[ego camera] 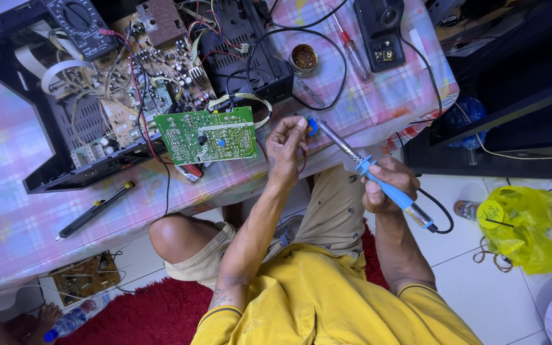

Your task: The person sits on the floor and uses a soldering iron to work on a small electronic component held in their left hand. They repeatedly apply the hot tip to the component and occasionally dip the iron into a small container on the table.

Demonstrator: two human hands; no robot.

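While right hand (388, 185) grip wraps soldering iron (378, 179), left hand (287, 144) pinches small blue part (312, 125) beside green circuit board (207, 135)

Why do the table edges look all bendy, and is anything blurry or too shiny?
In the head view the wide lens bows the table edge and the floor tile lines; light is soft and even, with faint shadows; the green circuit board, left hand and soldering iron in the right hand look sharp; the plastic tablecloth shows only mild sheen.

Yellow plastic bag (524, 230) on floor (round yellow label (490, 214) beside).
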